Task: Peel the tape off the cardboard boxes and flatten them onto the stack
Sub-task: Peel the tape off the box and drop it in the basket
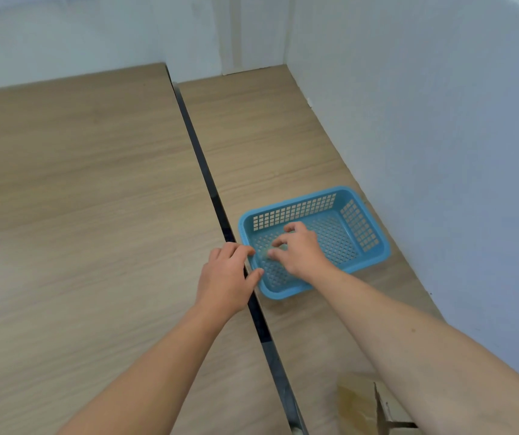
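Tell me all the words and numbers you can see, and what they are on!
None: no word, number, label or sign shows anywhere.
The basket, the cardboard, the two tables and the wall are all blank.

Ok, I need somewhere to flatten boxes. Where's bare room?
The left light-wood tabletop is bare up to the dark gap. The right tabletop is bare beyond the blue plastic basket. Crowded: left hand and right hand at the basket, brown cardboard at the bottom edge.
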